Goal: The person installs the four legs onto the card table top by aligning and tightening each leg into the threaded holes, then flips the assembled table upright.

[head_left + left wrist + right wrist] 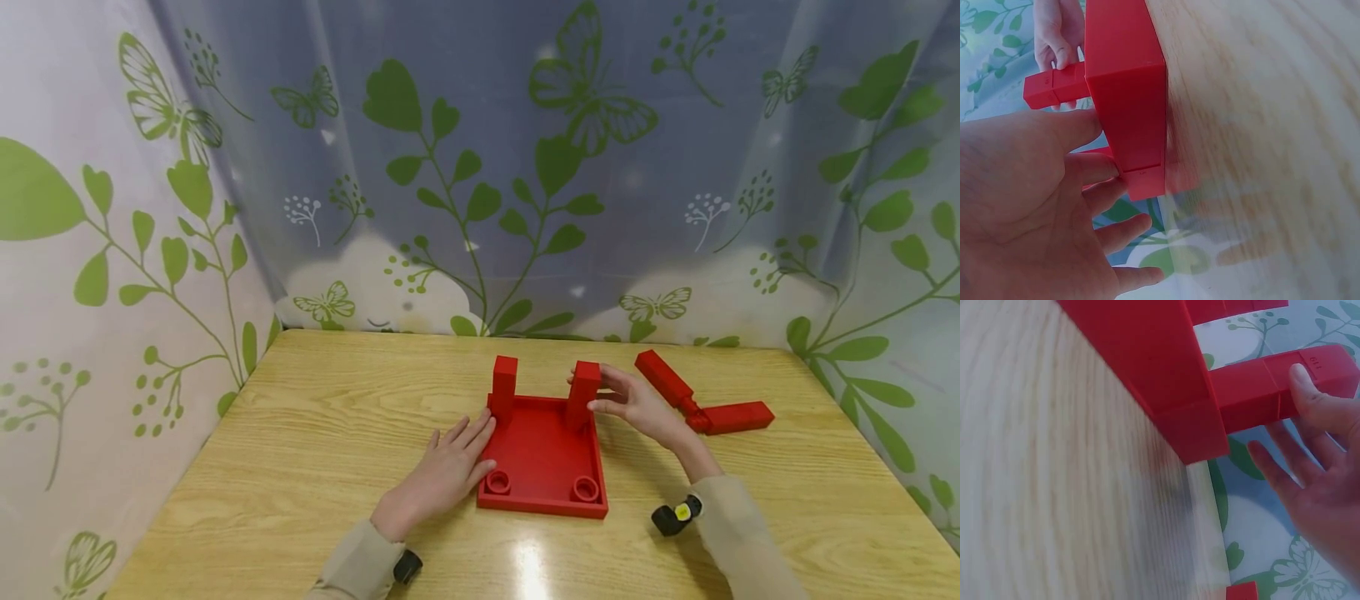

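Nearest: red, square, plastic-looking tray (536,454) with a raised rim, on the wood-grain surface (337,417); red ring-shaped sockets (586,489) at its near corners, both vacant. Left hand (442,475): fingers extended along the tray's left side, nothing gripped. Right hand (637,408): thumb and fingers pinch the red square-section far-right post (584,392), upright at that corner. Whether fully seated: cannot tell.

Step, as judged: settling this post. Best kept plumb and pressed straight down, left hand bracing so the tray does not skid or tip.

Counts, near to far: tray, 1; vacant sockets, 2; standing posts, 2, including the red square-section far-left post (504,387); loose red posts (664,377), 2, lying right of the tray.
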`<state>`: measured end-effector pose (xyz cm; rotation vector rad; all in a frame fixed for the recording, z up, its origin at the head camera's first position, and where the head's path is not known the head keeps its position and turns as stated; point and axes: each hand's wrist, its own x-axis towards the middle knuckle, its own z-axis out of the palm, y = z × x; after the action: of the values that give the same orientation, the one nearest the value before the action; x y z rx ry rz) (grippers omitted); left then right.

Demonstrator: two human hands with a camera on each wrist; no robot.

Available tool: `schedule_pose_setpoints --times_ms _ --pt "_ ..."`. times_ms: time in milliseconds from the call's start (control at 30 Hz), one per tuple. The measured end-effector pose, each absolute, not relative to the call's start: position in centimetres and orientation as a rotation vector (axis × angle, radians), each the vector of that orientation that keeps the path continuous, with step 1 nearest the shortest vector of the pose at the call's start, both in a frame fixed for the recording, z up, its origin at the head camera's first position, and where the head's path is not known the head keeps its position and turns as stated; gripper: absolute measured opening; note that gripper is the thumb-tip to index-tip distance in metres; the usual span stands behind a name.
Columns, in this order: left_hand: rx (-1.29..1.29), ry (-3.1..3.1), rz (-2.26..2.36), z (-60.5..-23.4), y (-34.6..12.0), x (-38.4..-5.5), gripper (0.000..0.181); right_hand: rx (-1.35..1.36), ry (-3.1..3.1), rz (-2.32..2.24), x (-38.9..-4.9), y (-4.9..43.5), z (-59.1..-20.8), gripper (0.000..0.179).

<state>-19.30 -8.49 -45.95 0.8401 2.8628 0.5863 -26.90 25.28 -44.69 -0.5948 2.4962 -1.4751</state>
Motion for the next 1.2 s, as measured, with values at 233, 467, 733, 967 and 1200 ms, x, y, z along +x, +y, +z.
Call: schedule_pose_setpoints --times_ms 233,467,733,967,1200 --pt "0.837 2.862 0.590 -45.9 -8.5 -19.3 0.061 -0.636 2.540 -1.518 -26.4 26.4 -44.6 0.063" --pt "0.844 2.859 0.594 -45.8 -8.5 -19.3 0.061 -0.657 2.607 -1.592 -25.9 28.4 -44.9 0.048" --pt "0.840 2.855 0.597 -46.0 -8.6 -19.3 0.062 -0.441 2.840 -1.519 -25.4 31.3 -44.9 0.047" --pt "0.838 2.855 0.602 -46.0 -8.5 -19.4 0.061 -0.364 3.053 -1.359 -26.8 32.8 -44.4 0.044" --pt "0.850 2.853 0.602 -46.1 -8.6 -19.5 0.060 -0.284 3.107 -1.033 -29.3 32.9 -44.2 0.051"
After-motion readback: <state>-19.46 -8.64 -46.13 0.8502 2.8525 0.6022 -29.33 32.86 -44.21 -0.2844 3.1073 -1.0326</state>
